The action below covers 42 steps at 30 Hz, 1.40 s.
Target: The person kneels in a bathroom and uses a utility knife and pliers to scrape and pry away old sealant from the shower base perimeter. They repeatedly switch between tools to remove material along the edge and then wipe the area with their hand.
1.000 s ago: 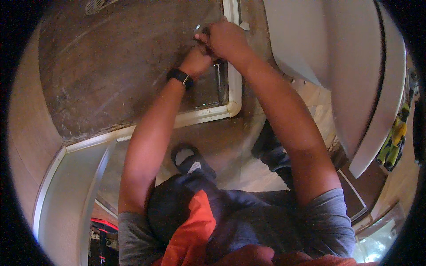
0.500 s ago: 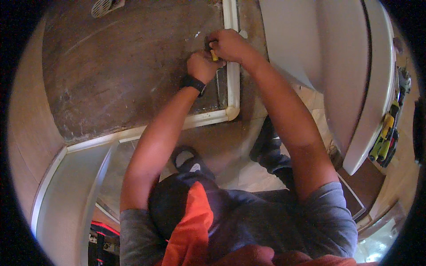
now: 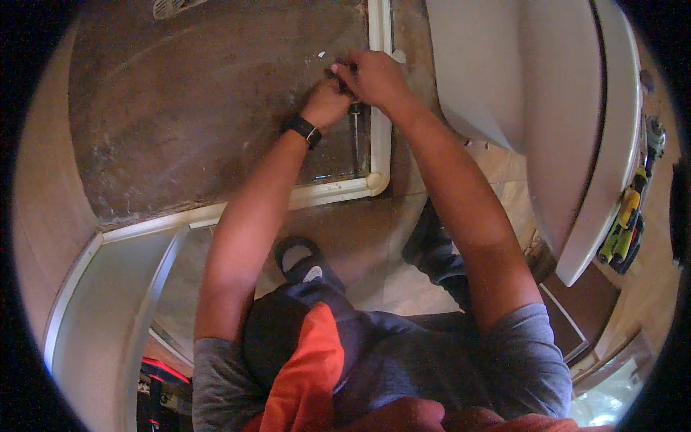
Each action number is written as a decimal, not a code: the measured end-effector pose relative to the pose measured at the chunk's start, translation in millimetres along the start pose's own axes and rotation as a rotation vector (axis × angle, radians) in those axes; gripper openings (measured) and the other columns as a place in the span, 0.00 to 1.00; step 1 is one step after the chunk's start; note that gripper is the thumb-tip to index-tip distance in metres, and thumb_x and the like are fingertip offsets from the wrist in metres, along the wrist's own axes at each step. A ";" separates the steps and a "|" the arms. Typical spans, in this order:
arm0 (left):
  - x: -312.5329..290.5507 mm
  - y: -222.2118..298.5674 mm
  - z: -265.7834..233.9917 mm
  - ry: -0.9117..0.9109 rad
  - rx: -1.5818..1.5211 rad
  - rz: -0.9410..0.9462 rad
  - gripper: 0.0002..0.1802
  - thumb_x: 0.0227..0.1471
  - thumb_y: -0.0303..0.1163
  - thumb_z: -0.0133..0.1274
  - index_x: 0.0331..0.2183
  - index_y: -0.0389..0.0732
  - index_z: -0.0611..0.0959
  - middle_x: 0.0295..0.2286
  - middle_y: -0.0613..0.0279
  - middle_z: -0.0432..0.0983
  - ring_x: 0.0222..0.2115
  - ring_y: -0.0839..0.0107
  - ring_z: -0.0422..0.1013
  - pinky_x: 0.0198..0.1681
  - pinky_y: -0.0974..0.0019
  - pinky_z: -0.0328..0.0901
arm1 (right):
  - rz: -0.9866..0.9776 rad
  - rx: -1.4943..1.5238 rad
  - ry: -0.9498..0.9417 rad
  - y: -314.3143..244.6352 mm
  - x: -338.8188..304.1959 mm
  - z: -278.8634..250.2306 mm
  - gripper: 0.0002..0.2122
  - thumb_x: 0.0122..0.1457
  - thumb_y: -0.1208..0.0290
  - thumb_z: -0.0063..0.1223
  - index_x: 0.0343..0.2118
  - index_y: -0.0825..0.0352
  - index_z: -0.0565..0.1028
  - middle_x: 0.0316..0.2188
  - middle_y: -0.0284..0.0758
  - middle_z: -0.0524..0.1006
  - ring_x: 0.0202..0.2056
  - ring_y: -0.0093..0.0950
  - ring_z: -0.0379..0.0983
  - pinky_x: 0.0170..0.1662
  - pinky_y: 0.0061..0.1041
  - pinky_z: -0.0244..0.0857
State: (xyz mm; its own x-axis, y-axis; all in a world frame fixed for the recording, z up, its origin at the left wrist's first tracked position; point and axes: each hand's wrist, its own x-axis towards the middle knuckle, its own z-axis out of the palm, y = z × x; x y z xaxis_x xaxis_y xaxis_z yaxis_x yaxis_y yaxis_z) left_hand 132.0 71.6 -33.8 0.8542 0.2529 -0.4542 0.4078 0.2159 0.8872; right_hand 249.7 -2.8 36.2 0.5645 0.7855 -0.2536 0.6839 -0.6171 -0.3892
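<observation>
Both my hands are close together over the brown floor panel (image 3: 216, 108), beside its white edge trim (image 3: 381, 137). Between them is a screwdriver (image 3: 355, 140), its thin dark shaft pointing back toward me along the trim. Its handle is mostly hidden by my fingers; a bit of yellow and black shows at the collar. My right hand (image 3: 373, 78) is closed around the handle's far end. From the left, my left hand (image 3: 327, 102), with a black watch on the wrist, is closed against the same handle. How its fingertips sit is hidden.
A white basin-like fixture (image 3: 554, 108) rises at the right, with yellow-handled pliers (image 3: 626, 216) and other tools on its far side. A round drain grate (image 3: 169, 7) lies at the far left. A frosted panel (image 3: 108, 302) stands at the near left. An orange cloth (image 3: 309, 360) hangs over me.
My hands have closed in on each other, and the yellow handle between them is now mostly covered. My left wrist has turned slightly and shifted left. The view has moved a little.
</observation>
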 end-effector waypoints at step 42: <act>3.3 -11.1 -12.2 -0.094 -0.018 -0.036 0.19 0.49 0.40 0.65 0.39 0.36 0.85 0.37 0.56 0.84 0.38 0.66 0.78 0.45 0.61 0.69 | 0.060 -0.099 0.008 -0.9 10.0 9.2 0.17 0.55 0.51 0.61 0.35 0.62 0.83 0.29 0.44 0.82 0.33 0.45 0.80 0.38 0.44 0.75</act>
State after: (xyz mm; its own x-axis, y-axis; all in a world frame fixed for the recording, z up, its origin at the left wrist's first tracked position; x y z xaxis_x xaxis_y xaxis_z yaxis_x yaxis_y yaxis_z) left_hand 126.3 81.6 -46.2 0.8662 0.1553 -0.4750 0.4334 0.2399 0.8687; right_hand 250.5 6.0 25.9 0.6092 0.7470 -0.2662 0.6910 -0.6647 -0.2841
